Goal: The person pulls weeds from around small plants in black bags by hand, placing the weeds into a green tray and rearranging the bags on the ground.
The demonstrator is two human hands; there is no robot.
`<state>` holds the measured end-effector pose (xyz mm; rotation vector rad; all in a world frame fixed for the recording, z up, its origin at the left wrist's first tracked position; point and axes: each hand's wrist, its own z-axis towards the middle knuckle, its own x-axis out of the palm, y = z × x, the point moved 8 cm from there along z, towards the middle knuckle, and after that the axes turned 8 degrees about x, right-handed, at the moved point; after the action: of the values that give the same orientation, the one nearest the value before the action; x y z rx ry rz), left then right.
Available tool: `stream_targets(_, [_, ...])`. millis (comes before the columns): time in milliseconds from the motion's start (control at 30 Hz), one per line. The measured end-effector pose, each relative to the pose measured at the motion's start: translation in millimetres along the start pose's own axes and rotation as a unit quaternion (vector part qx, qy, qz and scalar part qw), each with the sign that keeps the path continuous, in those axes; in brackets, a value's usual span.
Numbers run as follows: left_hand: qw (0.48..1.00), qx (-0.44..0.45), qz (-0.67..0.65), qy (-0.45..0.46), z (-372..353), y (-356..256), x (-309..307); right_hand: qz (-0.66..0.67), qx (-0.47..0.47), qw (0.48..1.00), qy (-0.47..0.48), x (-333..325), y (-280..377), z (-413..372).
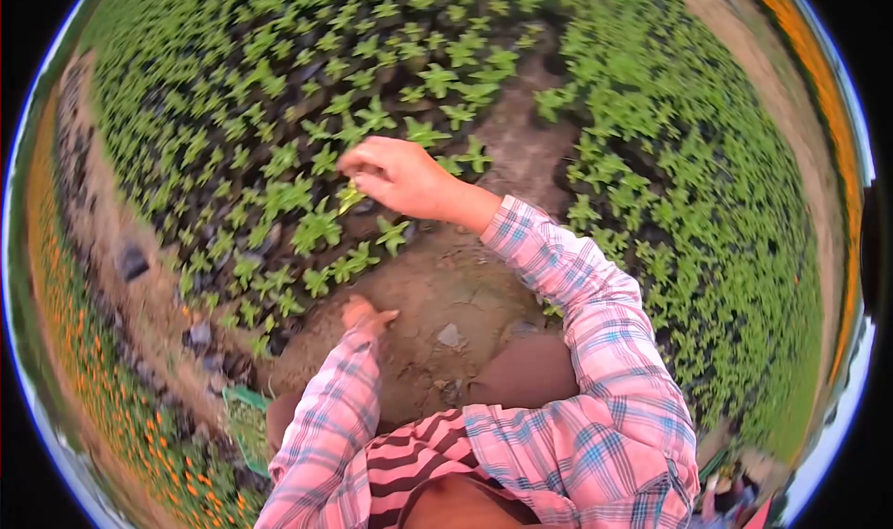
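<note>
My right hand [402,178] reaches over the near edge of a dense bed of green seedlings [316,230]. Its fingers are curled together, and a small yellow-green sprig [351,197] shows at the fingertips and thumb. Part of the sprig is hidden by the hand. Lower down, my left hand [366,315] hovers by the bare soil [437,292], close to the front seedlings. The thumb there stands apart from the fingers, which are partly hidden, and I see nothing held. Dark pots or bags show between the seedlings.
A strip of bare ground [526,129] divides the bed from more seedlings [688,213] on the right. My knee [530,371] is bent over the soil. A green crate [246,427] stands at lower left, near dark lumps [132,262] and orange flowers [153,436].
</note>
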<state>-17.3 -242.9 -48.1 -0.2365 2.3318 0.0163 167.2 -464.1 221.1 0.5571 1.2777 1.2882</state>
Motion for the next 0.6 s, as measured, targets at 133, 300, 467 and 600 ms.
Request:
stream_targets(133, [0.999, -0.034, -0.016, 0.01, -6, -4, -10, -0.087, 0.206, 0.964, -0.141, -75, -138, -86])
stream_targets(300, [0.999, -0.037, -0.012, 0.022, -4, -3, -7, -0.199, 0.335, 0.837, -0.384, -217, -232, -160])
stream_targets(467, [0.999, -0.023, -0.002, 0.025, 1, 0, -3, -0.281, 0.414, 0.807, -0.314, -240, -280, -151])
stream_targets(600, [1.0, -0.018, 0.008, 0.01, 2, 2, 0, -0.403, 0.39, 0.781, -0.274, -230, -278, -140])
